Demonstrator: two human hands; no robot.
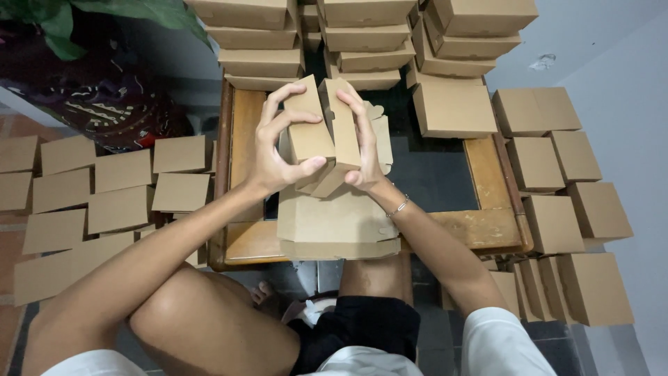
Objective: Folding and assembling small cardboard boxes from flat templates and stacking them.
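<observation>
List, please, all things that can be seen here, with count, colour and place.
half-folded box: one, brown, held above the table
flat blanks: a small pile, brown, at the table's near edge
table: one, wooden with dark top, centre
stacked boxes: many, brown, at the table's far side
boxes on the right: about ten, brown, on the floor
flat sheets: many, brown, on the floor at left
plant: green leaves, top left
bracelet: one, silver, right wrist
left hand: grips the box
right hand: grips the box

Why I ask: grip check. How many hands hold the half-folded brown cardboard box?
2: left hand on the left of the half-folded brown cardboard box, right hand on its right. No others show.
</observation>
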